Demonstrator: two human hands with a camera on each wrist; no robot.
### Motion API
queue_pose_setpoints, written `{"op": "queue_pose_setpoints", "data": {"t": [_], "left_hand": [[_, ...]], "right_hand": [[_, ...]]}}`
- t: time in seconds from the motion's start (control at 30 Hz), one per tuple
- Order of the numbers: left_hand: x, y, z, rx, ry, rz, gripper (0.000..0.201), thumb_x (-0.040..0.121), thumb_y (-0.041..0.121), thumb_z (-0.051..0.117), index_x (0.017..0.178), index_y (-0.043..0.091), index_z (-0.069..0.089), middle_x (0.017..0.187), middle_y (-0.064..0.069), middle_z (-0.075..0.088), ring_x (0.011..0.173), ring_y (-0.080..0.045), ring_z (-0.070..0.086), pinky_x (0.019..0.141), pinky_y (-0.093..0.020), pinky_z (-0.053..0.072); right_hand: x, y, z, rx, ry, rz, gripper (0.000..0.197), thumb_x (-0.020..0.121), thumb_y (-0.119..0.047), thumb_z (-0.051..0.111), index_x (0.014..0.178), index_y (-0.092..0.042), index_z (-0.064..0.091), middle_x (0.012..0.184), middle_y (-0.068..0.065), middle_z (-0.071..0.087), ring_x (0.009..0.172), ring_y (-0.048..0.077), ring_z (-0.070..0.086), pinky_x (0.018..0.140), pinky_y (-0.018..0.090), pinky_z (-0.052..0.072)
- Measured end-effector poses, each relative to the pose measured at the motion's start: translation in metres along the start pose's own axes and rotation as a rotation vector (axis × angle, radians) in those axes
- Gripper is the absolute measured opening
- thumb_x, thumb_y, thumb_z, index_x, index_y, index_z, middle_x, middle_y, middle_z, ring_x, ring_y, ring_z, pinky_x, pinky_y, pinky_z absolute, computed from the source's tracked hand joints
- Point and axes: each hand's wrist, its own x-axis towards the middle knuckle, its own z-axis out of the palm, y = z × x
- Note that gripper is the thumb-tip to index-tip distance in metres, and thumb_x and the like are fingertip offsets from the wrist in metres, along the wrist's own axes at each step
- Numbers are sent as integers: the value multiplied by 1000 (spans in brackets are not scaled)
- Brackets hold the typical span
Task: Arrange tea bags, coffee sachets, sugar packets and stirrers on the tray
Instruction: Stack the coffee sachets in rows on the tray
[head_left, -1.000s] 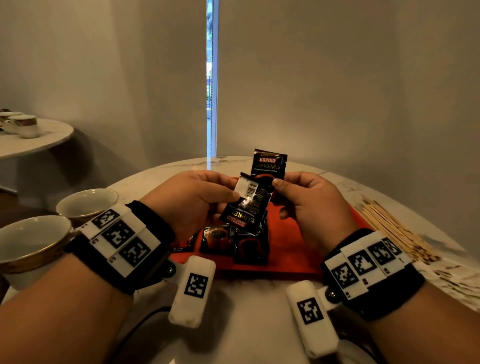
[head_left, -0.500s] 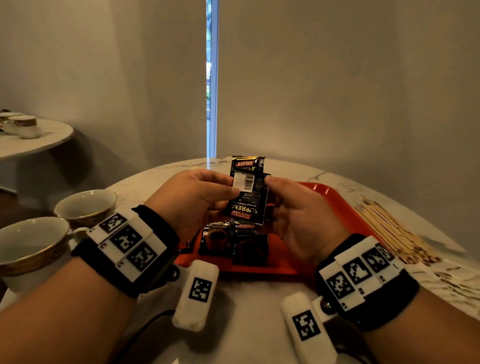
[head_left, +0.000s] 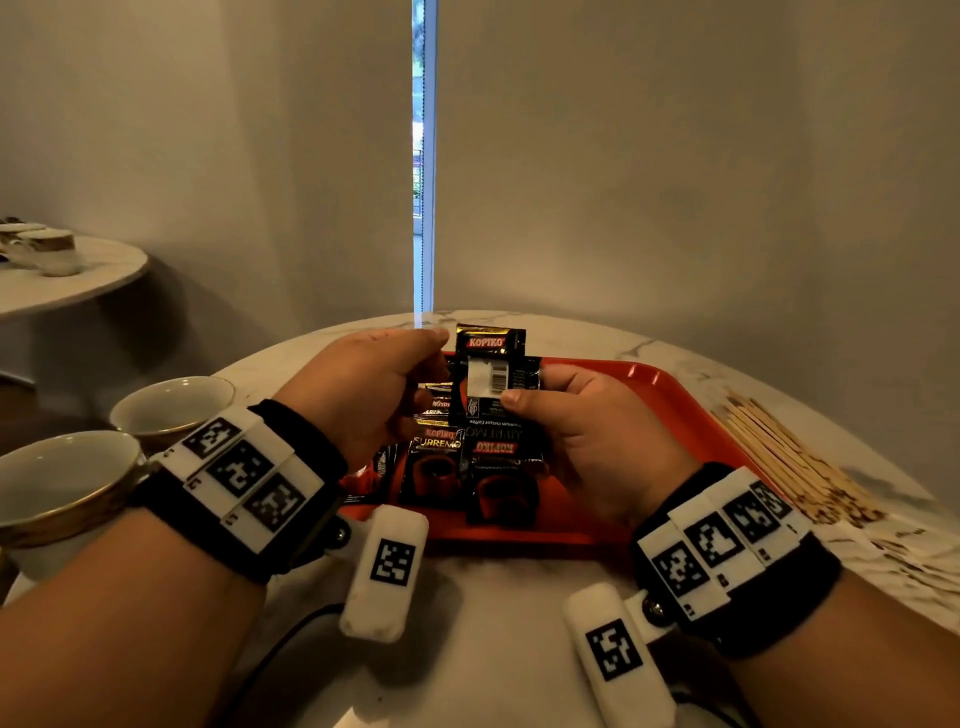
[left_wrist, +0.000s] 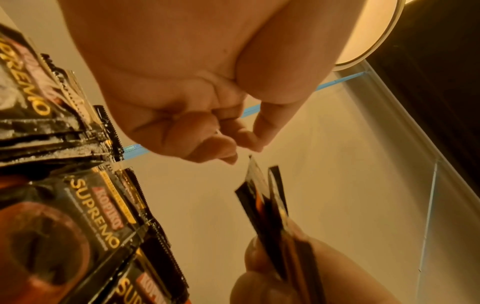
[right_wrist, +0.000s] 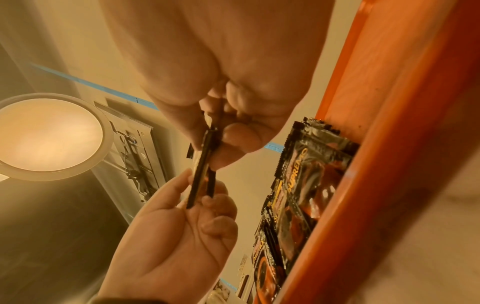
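Two black Kopiko coffee sachets (head_left: 488, 379) stand upright, one behind the other, above the red tray (head_left: 675, 384). The front one shows a white barcode label. My right hand (head_left: 519, 384) pinches their right edge between thumb and fingers, also seen in the right wrist view (right_wrist: 215, 142). My left hand (head_left: 441, 358) meets their left edge; its thumb and index finger (right_wrist: 215, 201) lie on either side of the sachet ends (right_wrist: 200, 185). Several more sachets (head_left: 441, 467) lie overlapping on the near left of the tray (left_wrist: 91, 216).
Wooden stirrers (head_left: 795, 462) lie in a heap on the marble table right of the tray. Two gold-rimmed cups (head_left: 171, 405) (head_left: 57, 483) stand at the left. A side table (head_left: 62, 280) with more cups is at the far left.
The two held sachets, fanned apart a second ago, now line up upright one behind the other. Both hands have drawn closer together and slightly lower over the tray.
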Motion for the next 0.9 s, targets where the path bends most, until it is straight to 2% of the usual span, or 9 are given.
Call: {"op": "queue_pose_setpoints", "data": {"t": [0.07,0.17,0.27,0.4,0.5,0.57,0.63,0.7,0.9], "left_hand": [[-3,0,3,-21,-49,8,20,99,31,58,91,13,63,65,3,61,51,-10,44,42,-22,32],[-4,2,1,-32,-35,24,7,95,13,62,100,14,67,75,-4,69,53,-13,47,40,-21,35],[-4,2,-2,3,-5,26,16,95,5,61,103,16,69,82,-7,72,53,-12,49,39,-20,34],[1,2,-6,11,36,49,17,94,1,60,99,16,67,75,-6,69,45,-10,49,36,-19,32],[7,4,-17,26,83,52,24,93,-1,57,105,17,66,81,-9,69,43,-11,50,35,-20,35],[7,5,-24,78,70,25,25,93,-1,56,104,18,69,79,-9,68,43,-11,49,35,-19,34],[6,6,-27,150,44,-17,22,93,1,57,98,17,71,75,-8,68,43,-11,50,37,-17,34],[5,4,-28,234,8,-78,21,94,1,56,94,16,71,77,-10,68,45,-12,52,42,-20,36],[4,-3,-25,411,-2,-180,25,92,-7,52,96,10,70,73,-12,69,44,-12,57,37,-19,36]], "right_hand": [[-1,1,0,-27,-50,21,23,93,3,56,112,5,68,108,26,72,98,38,70,81,47,60],[-1,3,0,-79,-60,29,23,93,1,57,113,4,68,109,26,71,105,42,68,85,47,58],[-2,2,0,-105,-81,40,22,94,1,57,113,4,68,109,24,72,104,40,69,85,47,58],[-4,-1,0,-97,-105,29,24,93,2,56,114,5,67,106,23,72,93,35,72,73,42,61],[2,-7,-6,-9,53,-45,26,92,8,53,115,5,64,90,19,71,64,19,70,49,25,53],[11,-9,-18,1,215,-89,25,93,5,53,113,-6,64,84,11,71,53,13,65,41,21,43],[20,-2,-32,-17,364,-68,22,94,0,56,107,-16,63,83,6,72,51,13,64,41,21,39],[26,6,-43,-23,459,2,19,95,-3,57,107,-18,60,82,5,72,50,13,62,39,21,38],[28,15,-50,-48,462,131,17,97,-9,56,114,-13,56,90,8,72,58,16,62,41,24,40]]}}
